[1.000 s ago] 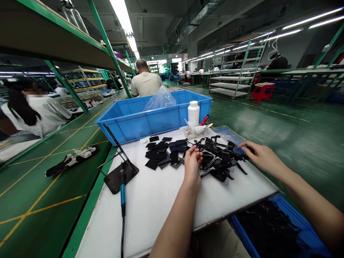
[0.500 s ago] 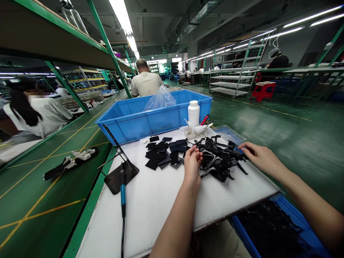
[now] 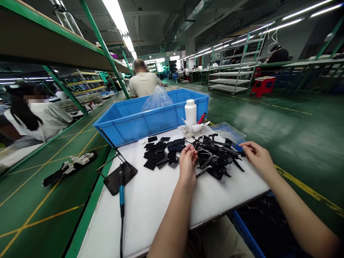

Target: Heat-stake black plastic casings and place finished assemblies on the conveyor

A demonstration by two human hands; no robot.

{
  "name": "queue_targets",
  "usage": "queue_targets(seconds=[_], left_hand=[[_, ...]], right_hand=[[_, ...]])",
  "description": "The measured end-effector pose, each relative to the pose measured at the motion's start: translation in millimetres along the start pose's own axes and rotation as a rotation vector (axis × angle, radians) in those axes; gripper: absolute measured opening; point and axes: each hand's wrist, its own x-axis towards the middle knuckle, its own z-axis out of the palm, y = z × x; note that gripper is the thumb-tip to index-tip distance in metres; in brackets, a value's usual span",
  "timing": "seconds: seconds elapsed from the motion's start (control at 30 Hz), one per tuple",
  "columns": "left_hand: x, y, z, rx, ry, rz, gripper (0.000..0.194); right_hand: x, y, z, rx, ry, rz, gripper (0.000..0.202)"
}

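Note:
My left hand [image 3: 188, 163] is at the left edge of a pile of thin, curved black plastic parts [image 3: 216, 157]. Its fingers are curled together, and whatever sits between them is too small to make out. At the pile's right side, my right hand [image 3: 257, 157] has thumb and forefinger pinched together near the parts; anything in that pinch cannot be made out. Flat black rectangular pieces [image 3: 156, 156] lie spread on the white work surface [image 3: 153, 208], left of my left hand.
A soldering iron [image 3: 122, 195] rests on its dark stand [image 3: 110, 182] at left. Behind are a blue bin [image 3: 129, 125] with a plastic bag, a white bottle [image 3: 190, 111] and tweezers [image 3: 203, 126]. Another blue bin [image 3: 245, 233] of dark parts stands low at right. A co-worker [image 3: 143, 82] sits ahead.
The view has shifted slightly, so the table things appear a little further left. Both hands stay at the pile with their fingers closed; nothing is visibly picked up or let go.

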Motion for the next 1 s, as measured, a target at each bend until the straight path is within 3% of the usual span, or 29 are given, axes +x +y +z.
queue_targets(seconds=[0.37,1.0], left_hand=[[-1.7,4.0,0.4,-0.016,-0.003,0.013,0.022],[-7.1,3.2,1.1,-0.018,-0.042,0.020,0.023]], right_hand=[[-2.6,-5.1,-0.6,0.039,0.066,-0.031,0.026],[-3.3,-6.1,-0.7,0.059,0.048,-0.018,0.024]])
